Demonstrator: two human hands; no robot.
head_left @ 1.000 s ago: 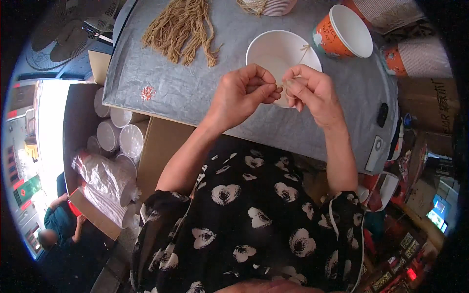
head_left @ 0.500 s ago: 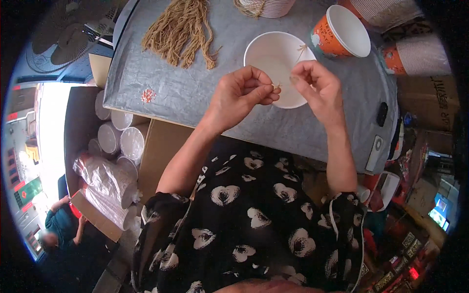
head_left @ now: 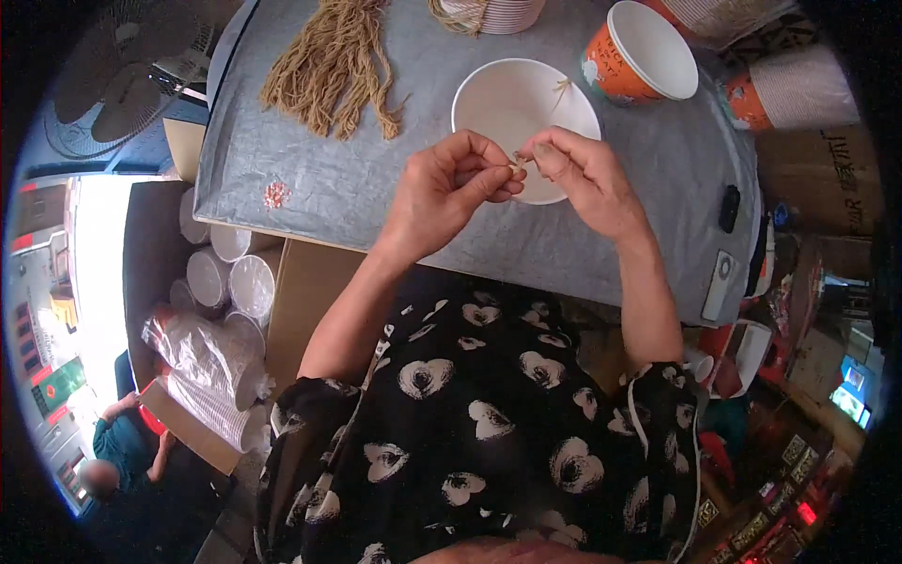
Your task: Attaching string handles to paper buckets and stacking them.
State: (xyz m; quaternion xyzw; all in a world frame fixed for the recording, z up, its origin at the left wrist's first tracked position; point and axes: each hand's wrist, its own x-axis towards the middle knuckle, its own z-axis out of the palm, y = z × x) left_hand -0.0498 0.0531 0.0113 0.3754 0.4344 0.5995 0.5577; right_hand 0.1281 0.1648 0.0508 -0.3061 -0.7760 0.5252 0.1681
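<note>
My left hand (head_left: 442, 195) is closed in a pinch on a small bit of tan string (head_left: 517, 167). From the other side, my right hand (head_left: 592, 183) pinches at the same bit, its thumb and forefinger almost touching the left fingertips. Fingers hide most of the string. Just beyond both hands is a white paper tub (head_left: 489, 99), its open mouth facing up. A tan string end (head_left: 563, 89) shows against the tub's far right inner wall. Further back on the left lies a thick bundle of tan strings (head_left: 329, 70), spread loose on the grey-covered table (head_left: 376, 179).
Orange-printed paper tubs (head_left: 620, 68) and stacked tubs (head_left: 794, 89) stand at the back right. Another tied stack (head_left: 493, 14) is at the far edge. Red-white crumbs (head_left: 275, 195) lie left. A cardboard box (head_left: 315, 291) holds wrapped tubs (head_left: 211, 348). A person (head_left: 132, 442) is at lower left.
My right hand has come in left, from apart to meeting my left fingertips at the string. The whole view has shifted slightly, with table things now a little further left.
</note>
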